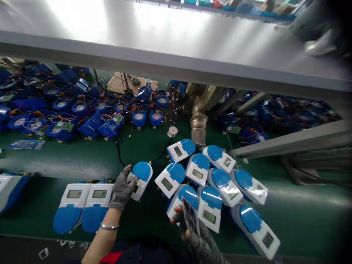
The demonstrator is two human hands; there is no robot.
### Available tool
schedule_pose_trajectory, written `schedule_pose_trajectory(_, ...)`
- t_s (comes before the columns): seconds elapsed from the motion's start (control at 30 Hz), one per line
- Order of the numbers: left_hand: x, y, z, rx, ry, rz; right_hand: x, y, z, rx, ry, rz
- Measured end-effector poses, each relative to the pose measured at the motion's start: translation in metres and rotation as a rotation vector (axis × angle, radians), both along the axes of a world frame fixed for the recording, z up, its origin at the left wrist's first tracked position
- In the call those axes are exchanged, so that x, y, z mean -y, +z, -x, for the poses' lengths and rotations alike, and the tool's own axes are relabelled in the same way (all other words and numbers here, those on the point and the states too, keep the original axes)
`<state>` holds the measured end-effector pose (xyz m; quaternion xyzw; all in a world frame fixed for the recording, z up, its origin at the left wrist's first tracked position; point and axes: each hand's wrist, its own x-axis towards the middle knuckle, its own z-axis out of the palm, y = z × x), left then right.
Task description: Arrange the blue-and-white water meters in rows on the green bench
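presently logged, from my remote seat: left hand [122,190], grey-gloved with a bangle at the wrist, closed around one white-and-blue meter unit [140,179] lying on the green table [82,161]. right hand [196,234], also gloved, grips a small dark card or label strip [190,216] held upright over the nearest housings; i cannot read its face.

item group one — a loose cluster of finished meters [217,183] just right of the held unit, about ten, overlapping and tilted every way, displays up. item group two — two meters side by side [82,207] left of my left wrist, blue ends toward me, touching each other.

no bins in sight; stock lies straight on the table. behind, a heap of open blue meter bodies [82,110] with dials, wires and green boards showing. a brass fitting [198,128] stands beyond the cluster. overhead, a grey metal shelf [165,55] blocks the upper view — a slanted rail [288,141] cuts across the right.
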<state>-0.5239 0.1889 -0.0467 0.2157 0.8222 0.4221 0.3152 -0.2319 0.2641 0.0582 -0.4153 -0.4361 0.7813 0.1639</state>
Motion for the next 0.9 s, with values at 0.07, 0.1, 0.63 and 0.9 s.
schedule_pose_trajectory(0.07, -0.005, 0.003, -0.011, -0.375, -0.205, 0.225, -0.007, 0.004, 0.005, -0.012, 0.019, -0.017)
schedule_pose_trajectory(0.1, -0.006, 0.004, -0.018, -0.514, -0.280, 0.326, -0.009, 0.008, 0.006, -0.009, 0.016, -0.026)
schedule_pose_trajectory(0.63, -0.111, 0.006, 0.065, -0.951, -0.389, 0.584, 0.001, 0.019, -0.028, 0.034, -0.084, 0.053)
schedule_pose_trajectory(0.9, -0.075, 0.006, 0.037, -0.902, -0.749, 0.365, 0.008, -0.003, -0.035, -0.023, -0.106, 0.098)
